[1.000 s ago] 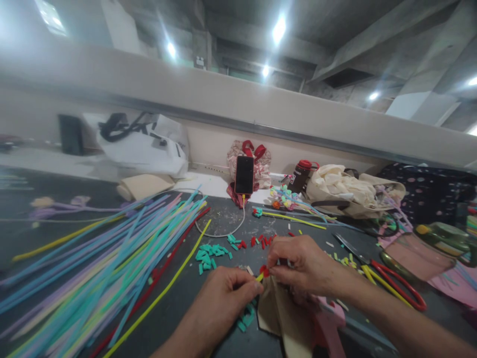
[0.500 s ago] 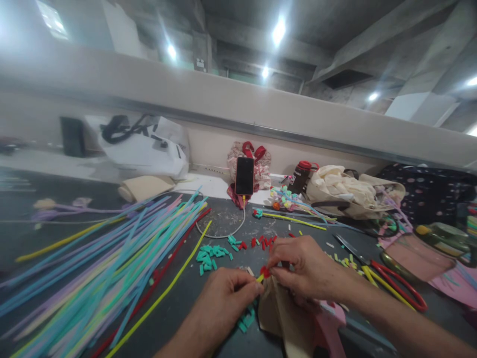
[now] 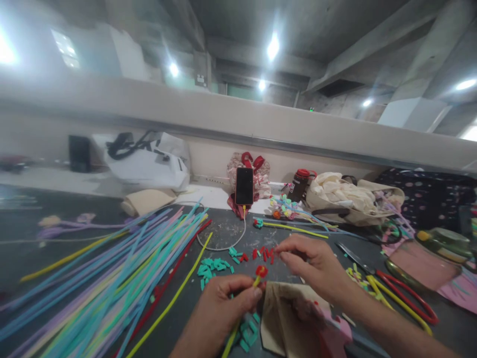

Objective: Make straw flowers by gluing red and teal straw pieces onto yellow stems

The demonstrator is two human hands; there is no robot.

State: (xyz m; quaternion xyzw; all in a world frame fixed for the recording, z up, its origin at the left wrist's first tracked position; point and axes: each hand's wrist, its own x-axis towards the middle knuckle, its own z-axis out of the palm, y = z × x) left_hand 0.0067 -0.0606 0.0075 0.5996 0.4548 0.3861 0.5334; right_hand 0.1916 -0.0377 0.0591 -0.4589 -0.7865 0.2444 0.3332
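One yellow stem stays pinched in the left hand; the right hand has moved beside red pieces, grip unclear.

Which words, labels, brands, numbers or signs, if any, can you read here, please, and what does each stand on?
No text can be read with certainty.
Dark bottle: pale marking, too small to read.
White bag: black marks, too blurred to tell whether they are print.
Phone: dark screen, no text visible.
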